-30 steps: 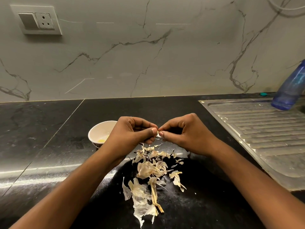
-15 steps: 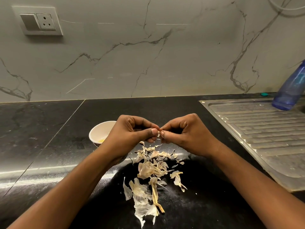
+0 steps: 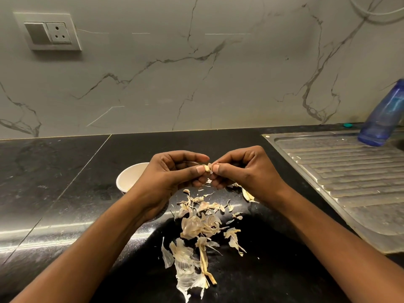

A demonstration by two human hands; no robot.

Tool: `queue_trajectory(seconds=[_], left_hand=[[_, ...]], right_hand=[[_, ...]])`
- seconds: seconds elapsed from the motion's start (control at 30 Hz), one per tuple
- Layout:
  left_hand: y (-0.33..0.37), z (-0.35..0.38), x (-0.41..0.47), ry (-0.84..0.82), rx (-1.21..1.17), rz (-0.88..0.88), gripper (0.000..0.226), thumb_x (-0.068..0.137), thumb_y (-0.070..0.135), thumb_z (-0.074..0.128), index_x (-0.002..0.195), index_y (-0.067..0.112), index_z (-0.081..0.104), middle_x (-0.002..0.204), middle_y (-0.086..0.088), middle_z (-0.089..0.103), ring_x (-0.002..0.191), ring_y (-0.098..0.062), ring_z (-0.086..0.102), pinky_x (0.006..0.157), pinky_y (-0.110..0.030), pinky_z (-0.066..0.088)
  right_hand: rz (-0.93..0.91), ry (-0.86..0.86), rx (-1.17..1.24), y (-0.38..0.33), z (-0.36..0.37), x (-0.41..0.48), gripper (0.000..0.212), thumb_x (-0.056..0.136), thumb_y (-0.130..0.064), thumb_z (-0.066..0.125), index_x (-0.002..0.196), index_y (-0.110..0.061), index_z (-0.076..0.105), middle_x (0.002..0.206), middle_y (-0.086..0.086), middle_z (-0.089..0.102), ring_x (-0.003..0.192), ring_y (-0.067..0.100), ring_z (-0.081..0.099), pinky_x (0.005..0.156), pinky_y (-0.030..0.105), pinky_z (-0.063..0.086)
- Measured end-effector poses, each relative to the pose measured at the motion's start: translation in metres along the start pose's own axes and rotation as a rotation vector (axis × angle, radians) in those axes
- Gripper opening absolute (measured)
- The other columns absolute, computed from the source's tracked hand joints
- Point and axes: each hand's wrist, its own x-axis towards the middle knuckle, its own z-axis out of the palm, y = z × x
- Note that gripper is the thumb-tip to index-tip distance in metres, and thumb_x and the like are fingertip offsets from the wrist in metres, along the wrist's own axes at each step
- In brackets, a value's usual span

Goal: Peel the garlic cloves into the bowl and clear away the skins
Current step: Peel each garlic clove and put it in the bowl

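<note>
Thumbs have drawn slightly apart since a moment ago, baring more of the small pale garlic clove (image 3: 207, 168) pinched between them. Left hand (image 3: 172, 178) and right hand (image 3: 244, 173) both grip it with curled fingers above the black polished stone countertop (image 3: 65, 182). A white round paper bowl (image 3: 129, 178) sits just behind the left hand. Loose papery beige garlic skins (image 3: 201, 226) lie scattered below the hands. At right, a translucent blue plastic bottle (image 3: 382, 114) stands on the ribbed steel drainboard (image 3: 349, 182).
</note>
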Motion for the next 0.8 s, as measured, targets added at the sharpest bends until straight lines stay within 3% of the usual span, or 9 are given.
queue_trajectory(seconds=[0.27, 0.4, 0.67, 0.8], left_hand=[[0.0011, 0.0053, -0.0018, 0.044, 0.019, -0.014, 0.039, 0.075, 0.009, 0.079, 0.113, 0.000, 0.075, 0.104, -0.023, 0.078, 0.088, -0.029, 0.077, 0.080, -0.031, 0.066], [0.0015, 0.0048, -0.0018, 0.044, 0.015, -0.026, 0.035, 0.077, 0.014, 0.078, 0.108, 0.000, 0.076, 0.102, -0.024, 0.078, 0.085, -0.029, 0.076, 0.076, -0.028, 0.066], [0.0015, 0.0035, -0.0026, 0.077, 0.022, 0.003, 0.029, 0.075, 0.004, 0.077, 0.102, -0.004, 0.077, 0.099, -0.025, 0.078, 0.090, -0.031, 0.078, 0.082, -0.033, 0.066], [0.0014, 0.0025, -0.0017, 0.113, 0.012, 0.000, 0.019, 0.082, -0.008, 0.074, 0.101, -0.004, 0.077, 0.098, -0.025, 0.078, 0.091, -0.032, 0.078, 0.082, -0.032, 0.065]], right_hand=[[-0.023, 0.012, -0.115, 0.0020, -0.0020, 0.0017, 0.011, 0.093, -0.010, 0.078, 0.101, -0.004, 0.082, 0.086, 0.010, 0.081, 0.078, 0.030, 0.080, 0.075, 0.048, 0.068], [-0.049, -0.009, -0.187, 0.0035, -0.0012, 0.0015, 0.012, 0.093, -0.012, 0.079, 0.102, -0.005, 0.082, 0.086, 0.007, 0.081, 0.077, 0.026, 0.079, 0.072, 0.041, 0.068], [-0.033, 0.001, -0.151, 0.0038, -0.0029, 0.0016, 0.010, 0.094, -0.009, 0.078, 0.102, -0.005, 0.081, 0.087, 0.010, 0.081, 0.079, 0.028, 0.080, 0.076, 0.052, 0.067], [-0.027, 0.002, -0.139, 0.0049, -0.0048, 0.0019, 0.013, 0.093, -0.001, 0.077, 0.105, -0.004, 0.081, 0.089, 0.010, 0.081, 0.081, 0.028, 0.080, 0.079, 0.050, 0.067]])
